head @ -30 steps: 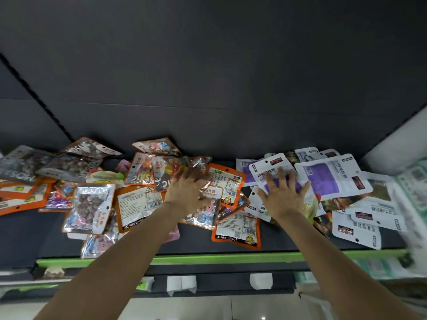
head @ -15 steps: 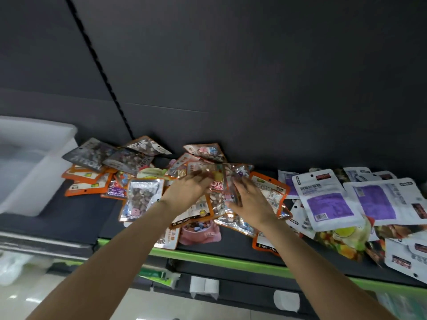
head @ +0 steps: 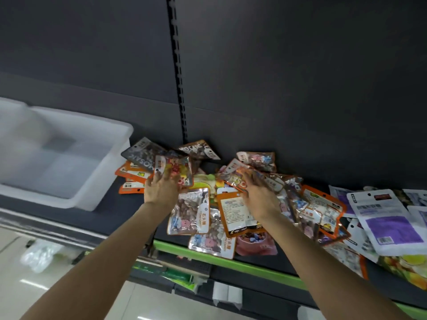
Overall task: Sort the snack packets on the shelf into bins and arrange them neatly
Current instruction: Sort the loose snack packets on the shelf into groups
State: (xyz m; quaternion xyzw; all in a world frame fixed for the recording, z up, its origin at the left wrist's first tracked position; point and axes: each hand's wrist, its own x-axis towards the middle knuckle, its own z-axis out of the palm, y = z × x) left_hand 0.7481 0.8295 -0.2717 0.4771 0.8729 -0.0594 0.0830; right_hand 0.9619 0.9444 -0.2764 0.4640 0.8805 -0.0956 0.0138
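Step in hand: picking packets off the shelf (head: pixel 242 265) heap. Left hand (head: pixel 161 190) grips a clear candy packet (head: pixel 174 169), lifted near the white bin (head: pixel 69 158); right hand (head: pixel 258 197) pinches an orange-edged packet (head: pixel 238 176) among the pile. Next, likely: carry left packet over bin rim, lay flat

Single head-worn wide-angle view, close, angled forward and down over the shelf (head: pixel 129 224).

We see bare shelf (head: pixel 129 211) between the white bin (head: pixel 97 195) and the packet heap (head: pixel 208 213); the open bin mouth lies unobstructed from above, while overlapping packets cover the shelf rightward and overhang its green edge (head: pixel 254 267).
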